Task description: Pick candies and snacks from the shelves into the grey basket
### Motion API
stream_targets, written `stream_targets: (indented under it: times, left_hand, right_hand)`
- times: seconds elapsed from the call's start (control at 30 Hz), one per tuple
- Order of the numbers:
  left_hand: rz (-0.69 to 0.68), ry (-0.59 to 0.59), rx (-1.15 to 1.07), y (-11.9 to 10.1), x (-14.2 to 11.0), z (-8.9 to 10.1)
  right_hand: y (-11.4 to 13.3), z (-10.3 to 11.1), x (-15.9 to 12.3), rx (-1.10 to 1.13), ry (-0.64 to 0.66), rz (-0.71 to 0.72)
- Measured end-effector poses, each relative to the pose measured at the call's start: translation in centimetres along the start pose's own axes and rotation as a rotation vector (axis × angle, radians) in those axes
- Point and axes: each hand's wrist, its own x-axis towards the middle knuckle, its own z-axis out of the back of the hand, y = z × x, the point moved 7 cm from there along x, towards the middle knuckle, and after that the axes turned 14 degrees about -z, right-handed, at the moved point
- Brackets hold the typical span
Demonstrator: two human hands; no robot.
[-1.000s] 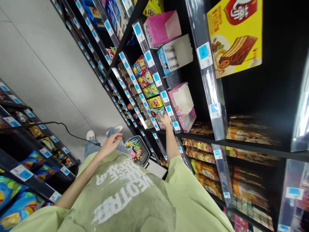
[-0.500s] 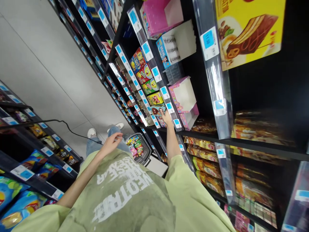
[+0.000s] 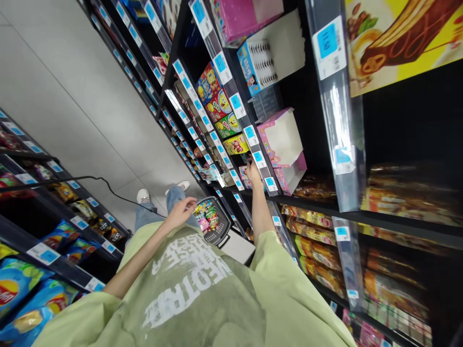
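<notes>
My right hand (image 3: 254, 173) reaches under a clear price-tag strip (image 3: 251, 135) into a black supermarket shelf, its fingers in the gap between a yellow snack carton (image 3: 236, 144) and a small pink carton (image 3: 245, 177). A bluish item (image 3: 246, 157) sits right at the fingertips; it is mostly hidden, and I cannot tell whether the fingers grip it or only touch it. My left hand (image 3: 183, 212) hangs loosely curled, with nothing visible in it, beside a dark shopping basket (image 3: 223, 230) holding bright snack packets (image 3: 207, 218). To work neatly here, I should keep my wrist low beneath the strip, pinch the item by its sides, and draw it straight out without nudging the neighbouring cartons.
</notes>
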Motion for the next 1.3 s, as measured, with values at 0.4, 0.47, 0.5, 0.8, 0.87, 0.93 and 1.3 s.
stream_targets:
  times: [0.4,0.47,0.5,0.8,0.87,0.93,1.3]
  left_hand:
    - [0.173,0.139,0.137,7.1,3.0,-3.3]
    - [0.241,0.119,0.181,9.4,1.0,-1.5]
    - [0.269,0.11,0.203,10.3,0.1,-0.6]
    - [0.341,0.171,0.332,14.3,-3.4,2.9]
    - [0.362,0.181,0.344,15.0,-3.2,3.0]
    - [0.388,0.164,0.345,15.7,-3.0,3.2]
    - [0.642,-0.189,0.344,24.7,-12.7,4.2]
  right_hand:
    - [4.3,-1.4,-6.3,-0.15,-0.11,0.18]
    - [3.7,-1.4,-6.6,-0.141,-0.121,0.166]
    - [3.1,-1.4,-6.4,-0.137,-0.119,0.155]
    - [1.0,-0.4,-5.9,-0.108,-0.1,0.087]
    - [2.9,-1.1,-7.8,-0.064,-0.103,0.131]
    - [5.3,-3.0,-10.1,0.022,-0.05,0.188]
    - [11.2,-40.1,-10.3,0.143,0.712,-0.323]
